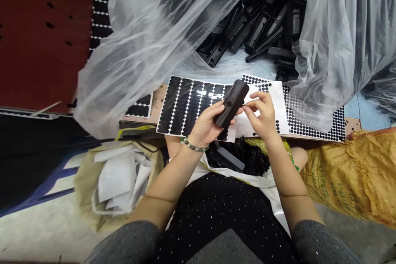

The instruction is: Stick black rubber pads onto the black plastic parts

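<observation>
My left hand (206, 126) is wrapped round a long black plastic casing (232, 103) with a ribbed or carbon-look surface and a round dark spot on its face. The casing is tilted, its upper end leaning right. Close to its right edge, my right hand (262, 114) has thumb and forefinger pinched together; whatever they hold is too small to make out. Under both hands lie a sheet of large black stickers (188, 105) and, to its right, a white backing sheet (275, 101) with a few black round dots left along its edges.
Beyond the sheets, many black casings (256, 29) lie heaped between folds of clear plastic sheeting (148, 41). A sheet of small black dots (328, 126) is at right. More casings (238, 156) fill a bag at my lap. A paper-filled sack (83, 177) and a yellow woven sack (355, 173) flank me.
</observation>
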Action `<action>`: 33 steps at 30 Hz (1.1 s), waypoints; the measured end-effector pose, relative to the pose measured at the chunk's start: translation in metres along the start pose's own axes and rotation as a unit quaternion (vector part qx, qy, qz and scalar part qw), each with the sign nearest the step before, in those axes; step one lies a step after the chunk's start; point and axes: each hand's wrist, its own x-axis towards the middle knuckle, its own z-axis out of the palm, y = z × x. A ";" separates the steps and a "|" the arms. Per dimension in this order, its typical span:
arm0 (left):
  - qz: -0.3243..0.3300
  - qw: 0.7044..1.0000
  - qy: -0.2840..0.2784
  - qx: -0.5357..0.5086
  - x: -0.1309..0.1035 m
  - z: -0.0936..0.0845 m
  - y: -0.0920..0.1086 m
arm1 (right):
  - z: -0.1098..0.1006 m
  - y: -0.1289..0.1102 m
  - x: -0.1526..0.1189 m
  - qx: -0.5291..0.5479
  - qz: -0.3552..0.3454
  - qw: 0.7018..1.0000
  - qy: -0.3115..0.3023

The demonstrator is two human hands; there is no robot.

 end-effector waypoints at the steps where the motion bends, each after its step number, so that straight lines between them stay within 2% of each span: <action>1: -0.001 1.000 -0.003 0.001 -0.003 0.002 0.001 | -0.002 -0.001 -0.001 0.001 0.006 1.000 0.009; 7: -0.014 0.999 -0.039 0.003 -0.011 0.010 0.001 | -0.006 -0.001 -0.002 0.016 0.078 0.997 0.023; 11: -0.009 1.000 0.011 -0.011 -0.007 0.003 -0.003 | -0.010 -0.008 -0.010 -0.012 0.018 1.000 0.022; 13: 0.014 0.999 0.037 -0.001 -0.006 -0.001 -0.002 | -0.018 -0.012 -0.012 0.008 0.020 0.999 0.039; 15: 0.026 0.998 0.040 0.036 -0.008 -0.003 0.001 | -0.028 -0.016 -0.011 0.038 0.043 0.997 0.051; 19: 0.016 0.993 0.007 0.117 -0.016 0.001 0.005 | -0.041 -0.023 -0.001 0.078 0.071 0.994 -0.003; 23: 0.045 0.983 -0.009 0.176 -0.023 0.006 0.008 | -0.038 -0.027 0.006 0.109 0.081 0.990 -0.040; 33: 0.088 0.965 -0.029 0.244 -0.027 0.009 0.009 | -0.032 -0.027 0.002 0.119 0.073 0.989 -0.040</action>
